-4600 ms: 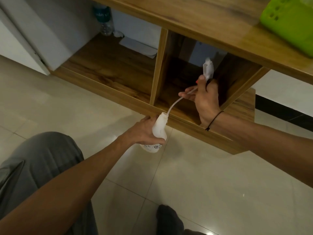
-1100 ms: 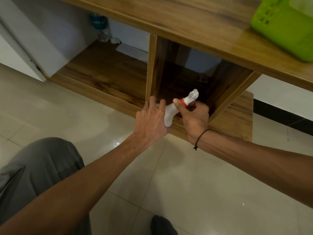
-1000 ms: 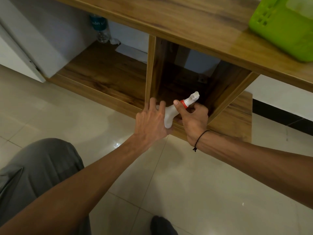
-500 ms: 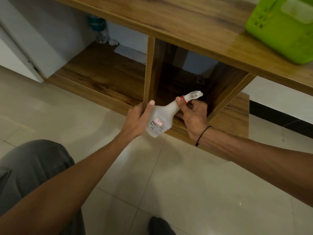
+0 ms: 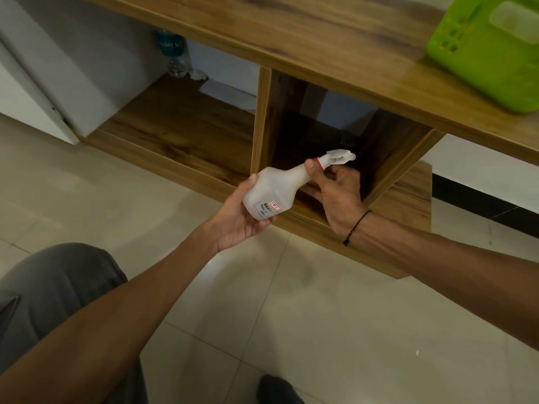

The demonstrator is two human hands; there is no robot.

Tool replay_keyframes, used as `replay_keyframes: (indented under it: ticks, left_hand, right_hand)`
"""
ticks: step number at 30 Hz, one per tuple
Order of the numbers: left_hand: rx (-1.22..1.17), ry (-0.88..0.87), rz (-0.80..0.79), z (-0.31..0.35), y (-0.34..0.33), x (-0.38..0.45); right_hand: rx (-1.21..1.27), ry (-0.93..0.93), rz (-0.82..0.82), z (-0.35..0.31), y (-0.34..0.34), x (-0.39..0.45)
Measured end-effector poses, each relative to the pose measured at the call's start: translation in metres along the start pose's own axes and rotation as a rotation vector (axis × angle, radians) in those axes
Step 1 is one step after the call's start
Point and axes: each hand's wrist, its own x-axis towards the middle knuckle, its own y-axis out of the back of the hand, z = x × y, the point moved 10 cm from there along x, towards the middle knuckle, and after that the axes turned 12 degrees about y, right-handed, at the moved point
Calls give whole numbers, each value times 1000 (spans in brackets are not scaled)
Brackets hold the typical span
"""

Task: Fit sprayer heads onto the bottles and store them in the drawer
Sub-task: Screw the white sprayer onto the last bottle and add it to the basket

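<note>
A white translucent spray bottle (image 5: 280,188) with a red-edged label lies tilted in the air, its base toward me. On its neck sits a white sprayer head (image 5: 339,156) with a red collar. My left hand (image 5: 237,214) cups the bottle's base from below, fingers curled round it. My right hand (image 5: 335,188) grips the neck at the collar, thumb on top. Both hands are in front of the dark open wooden compartment (image 5: 323,135) under the table top.
A green plastic basket (image 5: 484,51) stands on the wooden table top (image 5: 320,39) at the upper right. The left compartment (image 5: 180,132) holds a clear water bottle (image 5: 173,53) and a white sheet at the back. Pale floor tiles lie below; my grey-trousered knee is at the lower left.
The sprayer's tube went into the bottle and the head was seated on the neck. In the last second the bottle has turned base-up toward me, with my left hand shifting under its base.
</note>
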Motion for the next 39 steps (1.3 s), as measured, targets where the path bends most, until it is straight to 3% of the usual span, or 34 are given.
replay_keyframes:
  ticks: [6, 11, 13, 16, 19, 23, 26, 33, 39]
  left_hand:
    - [96, -93, -39, 7, 0, 4]
    - [360, -249, 128, 13, -7, 7]
    - [276, -232, 76, 9, -6, 9]
    - [16, -17, -125, -6, -10, 13]
    - [-42, 88, -129, -14, -7, 13]
    - [-47, -46, -141, 1, -9, 10]
    - [45, -162, -63, 14, -1, 4]
    - [1, 92, -168, -13, -7, 4]
    - [-40, -86, -108, 2, 3, 10]
  right_hand:
    - [36, -119, 23, 12, 15, -6]
    - [9, -73, 57, 8, 19, -5]
    - [-8, -40, 52, 5, 19, -5]
    - [-3, -24, 19, 6, 19, -7]
    - [37, -57, -17, 9, 18, -9]
    - [81, -97, 23, 9, 22, -6]
    - [91, -128, 50, 10, 20, -6]
    - [97, -104, -17, 9, 11, -6]
    - [97, -134, 18, 12, 19, -5]
